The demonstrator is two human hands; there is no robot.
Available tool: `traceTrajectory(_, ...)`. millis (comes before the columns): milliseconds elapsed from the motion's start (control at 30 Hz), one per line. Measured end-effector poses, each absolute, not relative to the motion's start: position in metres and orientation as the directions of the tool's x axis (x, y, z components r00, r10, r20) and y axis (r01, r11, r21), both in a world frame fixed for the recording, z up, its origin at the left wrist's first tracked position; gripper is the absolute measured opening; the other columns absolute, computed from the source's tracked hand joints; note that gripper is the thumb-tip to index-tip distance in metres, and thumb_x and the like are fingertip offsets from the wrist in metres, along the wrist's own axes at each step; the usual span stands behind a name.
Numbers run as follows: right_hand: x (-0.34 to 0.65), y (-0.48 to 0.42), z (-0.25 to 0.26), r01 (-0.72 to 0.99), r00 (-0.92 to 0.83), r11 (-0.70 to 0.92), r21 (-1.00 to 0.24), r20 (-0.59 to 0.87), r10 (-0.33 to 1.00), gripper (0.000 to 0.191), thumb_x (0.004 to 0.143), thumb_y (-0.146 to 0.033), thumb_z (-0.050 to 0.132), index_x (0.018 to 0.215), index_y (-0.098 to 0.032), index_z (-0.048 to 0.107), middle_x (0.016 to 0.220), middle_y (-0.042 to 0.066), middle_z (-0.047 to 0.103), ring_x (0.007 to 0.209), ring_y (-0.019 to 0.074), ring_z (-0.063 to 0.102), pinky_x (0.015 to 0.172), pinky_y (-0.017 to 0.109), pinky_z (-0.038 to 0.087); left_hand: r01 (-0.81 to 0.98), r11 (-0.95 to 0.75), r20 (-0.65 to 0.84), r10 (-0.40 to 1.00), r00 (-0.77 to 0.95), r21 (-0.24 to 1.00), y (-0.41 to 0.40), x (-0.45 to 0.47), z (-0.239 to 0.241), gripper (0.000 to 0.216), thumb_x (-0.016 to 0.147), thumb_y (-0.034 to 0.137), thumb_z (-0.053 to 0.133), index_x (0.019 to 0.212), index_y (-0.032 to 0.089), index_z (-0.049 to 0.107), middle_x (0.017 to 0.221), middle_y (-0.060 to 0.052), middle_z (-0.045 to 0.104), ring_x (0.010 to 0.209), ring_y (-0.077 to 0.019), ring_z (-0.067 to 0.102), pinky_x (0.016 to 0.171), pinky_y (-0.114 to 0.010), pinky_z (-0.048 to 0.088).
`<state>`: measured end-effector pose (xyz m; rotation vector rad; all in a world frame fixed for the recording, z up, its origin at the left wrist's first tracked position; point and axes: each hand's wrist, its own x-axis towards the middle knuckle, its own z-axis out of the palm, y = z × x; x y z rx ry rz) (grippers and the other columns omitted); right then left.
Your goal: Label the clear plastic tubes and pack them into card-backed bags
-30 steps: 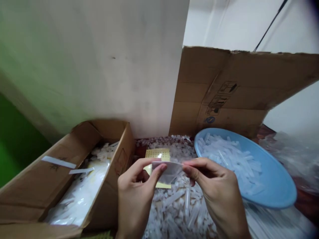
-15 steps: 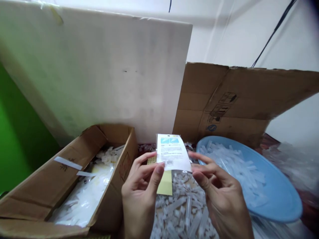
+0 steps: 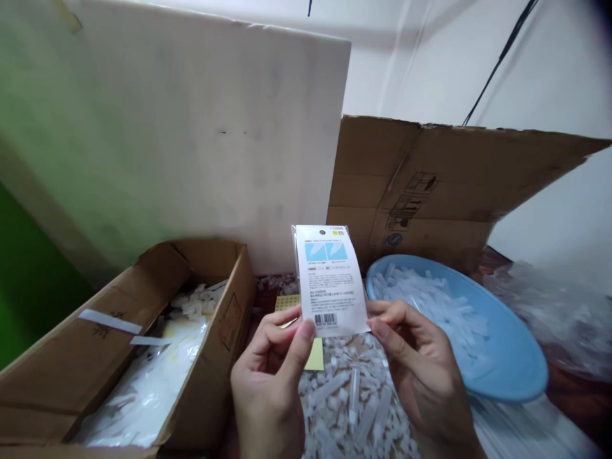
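Note:
A white printed packaging card (image 3: pixel 329 280) in a clear sleeve is held up at the centre, its text, two blue pictures and barcode facing me. My left hand (image 3: pixel 275 376) pinches its lower left corner between thumb and fingers. At the lower right corner, my right hand (image 3: pixel 421 363) grips it the same way. Beneath the hands lies a spread of small translucent plastic pieces (image 3: pixel 356 395). Yellow sheets (image 3: pixel 314 357) lie partly hidden behind the card and my left hand; one carries rows of round dots.
On the left stands an open cardboard box (image 3: pixel 205 382) with white pieces and plastic bags inside. A blue basin (image 3: pixel 521 363) of translucent strips is at right, beside crumpled clear plastic (image 3: pixel 559 319). A white board (image 3: pixel 205 140) and a cardboard sheet (image 3: pixel 449 178) stand behind.
The card has been raised and tilted more upright, so its printed face shows more fully. Both hands keep their hold. The whole view has shifted slightly, with the surroundings moving left.

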<state>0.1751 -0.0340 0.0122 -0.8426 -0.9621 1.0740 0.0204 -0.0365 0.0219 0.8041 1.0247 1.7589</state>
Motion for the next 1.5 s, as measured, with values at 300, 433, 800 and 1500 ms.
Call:
traceTrajectory(300,0.174,-0.036,0.01,-0.313,0.215,0.293,-0.904,0.233,0.948,0.02,0.085,-0.027,0.075,0.07,-0.019,0.065,0.114,0.009,0.071,0.097,0.0256,0.068,0.08,0.035,0.055,-0.428,-0.228,0.07,0.933,-0.354,0.874,-0.039,0.023,0.02,0.024,0.074,0.031,0.086,0.066,0.014,0.072,0.103,-0.008,0.072,0.093,-0.0195,0.071,0.079,-0.025,0.061)
traceTrajectory(433,0.175,-0.036,0.009,-0.268,0.247,0.341,-0.901,0.278,0.928,0.019,0.084,-0.025,0.075,0.069,-0.02,0.066,0.112,0.008,0.072,0.095,0.0245,0.067,0.078,0.035,0.053,-0.437,-0.223,0.067,0.936,-0.345,0.871,-0.039,0.024,0.02,0.025,0.075,0.031,0.086,0.065,0.014,0.07,0.103,-0.007,0.072,0.092,-0.0179,0.071,0.078,-0.023,0.06)
traceTrajectory(800,0.169,-0.031,0.001,-0.057,0.419,0.468,-0.882,0.404,0.813,0.036,0.09,-0.027,0.071,0.062,-0.019,0.05,0.08,0.001,0.066,0.067,0.0129,0.054,0.061,0.025,0.045,-0.459,-0.204,0.066,0.952,-0.299,0.864,-0.036,0.026,0.022,0.029,0.072,0.028,0.088,0.094,0.016,0.072,0.105,-0.008,0.074,0.095,-0.0205,0.074,0.082,-0.026,0.061)
traceTrajectory(1500,0.174,-0.034,0.014,0.264,0.207,0.562,-0.784,0.615,0.761,0.024,0.093,-0.02,0.067,0.07,-0.021,0.059,0.086,0.001,0.073,0.079,0.0159,0.069,0.069,0.024,0.051,-0.273,-0.067,0.073,0.997,0.014,0.96,-0.027,0.007,0.019,0.033,0.083,0.042,0.08,0.099,0.014,0.075,0.102,-0.01,0.079,0.093,-0.0234,0.075,0.084,-0.03,0.059)
